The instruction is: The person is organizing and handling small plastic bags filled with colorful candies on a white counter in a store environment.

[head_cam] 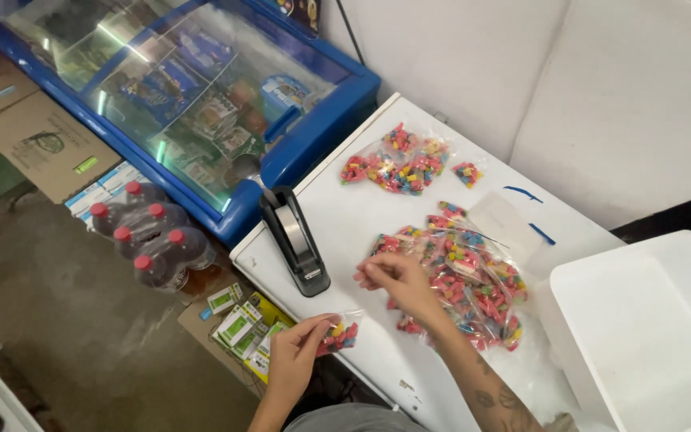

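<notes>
While the left hand [296, 356] pinches a small clear bag of coloured candies [339, 334] at the white surface's [337, 232] near edge, the right hand [397, 280], fingers pinched together, rests beside the candy-bag pile [473, 276], near a black tape dispenser [295, 240].

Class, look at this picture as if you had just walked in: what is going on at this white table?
A person stands at a white table strewn with small clear plastic bags of multicoloured candy. The left hand pinches one small clear bag of candy at the table's near edge. The right hand reaches into the large pile of filled bags. A black tape dispenser stands to the left, a second, smaller pile of bags lies farther back, and a white plastic tub sits at the right.
</notes>
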